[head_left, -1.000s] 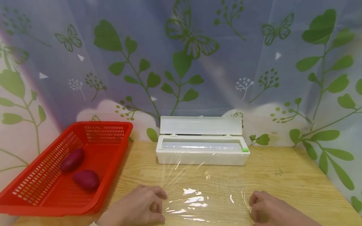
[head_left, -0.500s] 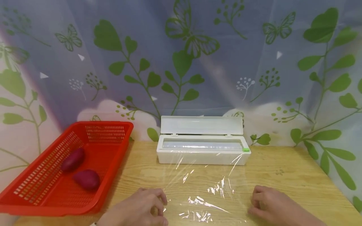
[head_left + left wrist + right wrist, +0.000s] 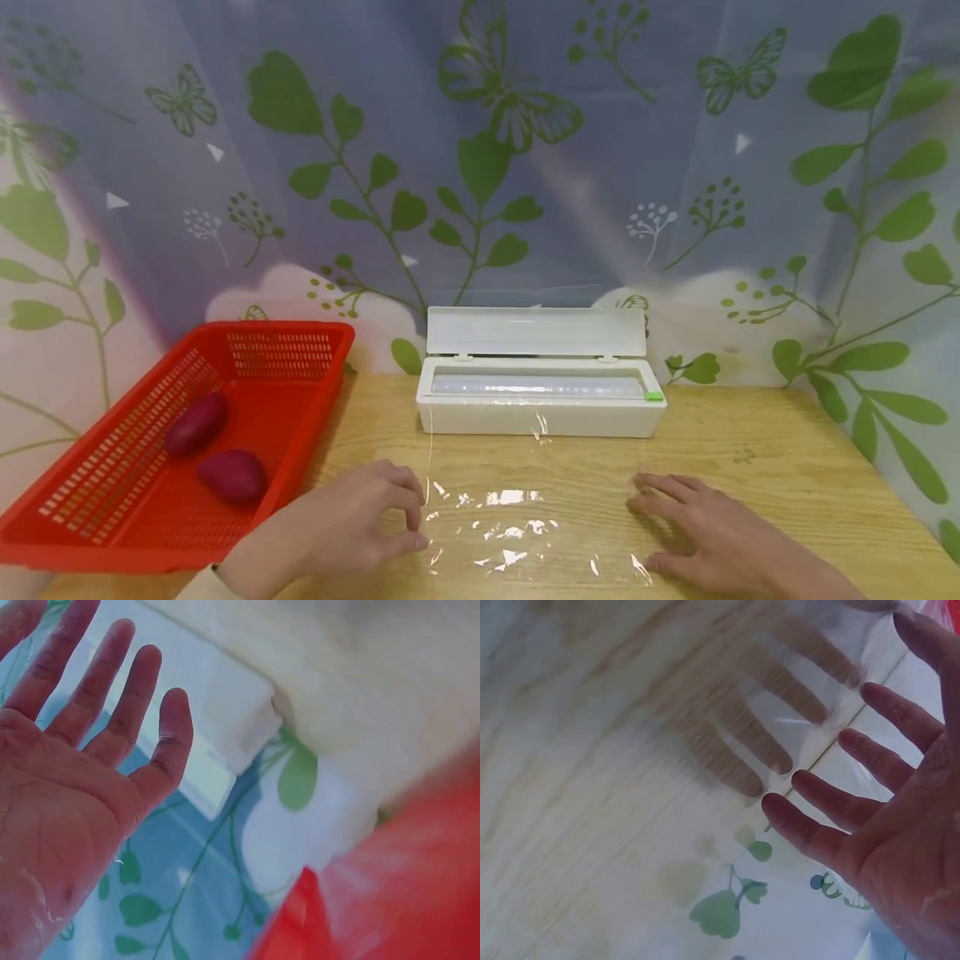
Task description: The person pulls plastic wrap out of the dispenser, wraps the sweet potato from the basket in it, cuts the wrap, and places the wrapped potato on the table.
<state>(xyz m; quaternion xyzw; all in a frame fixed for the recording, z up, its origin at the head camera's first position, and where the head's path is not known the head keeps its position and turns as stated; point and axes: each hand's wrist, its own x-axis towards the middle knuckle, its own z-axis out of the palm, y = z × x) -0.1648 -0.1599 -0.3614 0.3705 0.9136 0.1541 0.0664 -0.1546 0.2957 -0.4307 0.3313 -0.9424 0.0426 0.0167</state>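
Observation:
A sheet of clear plastic wrap (image 3: 510, 497) runs from the roll (image 3: 540, 385) in a white dispenser box (image 3: 540, 419) and lies over the wood table. At the sheet's left edge is my left hand (image 3: 360, 518), thumb and fingers apart; the left wrist view shows its fingers spread and loosely straight. My right hand (image 3: 705, 527) lies at the sheet's right edge with straight, spread fingers (image 3: 885, 761). Its fingertips touch the wrap or the tabletop; I cannot tell which. The dispenser's lid (image 3: 536, 331) stands raised, and a green slider (image 3: 653, 397) sits at the box's right end.
A red plastic basket (image 3: 303, 467) stands at the left, close to my left forearm. Inside it lie two purple sweet potatoes (image 3: 232, 477). Behind the table (image 3: 750, 450) hangs a curtain (image 3: 600, 167) printed with leaves and butterflies.
My right hand has uncurled and shifted slightly left and away from me, onto the wrap's edge. My left hand has moved slightly left and forward. The wrap looks flatter near the box.

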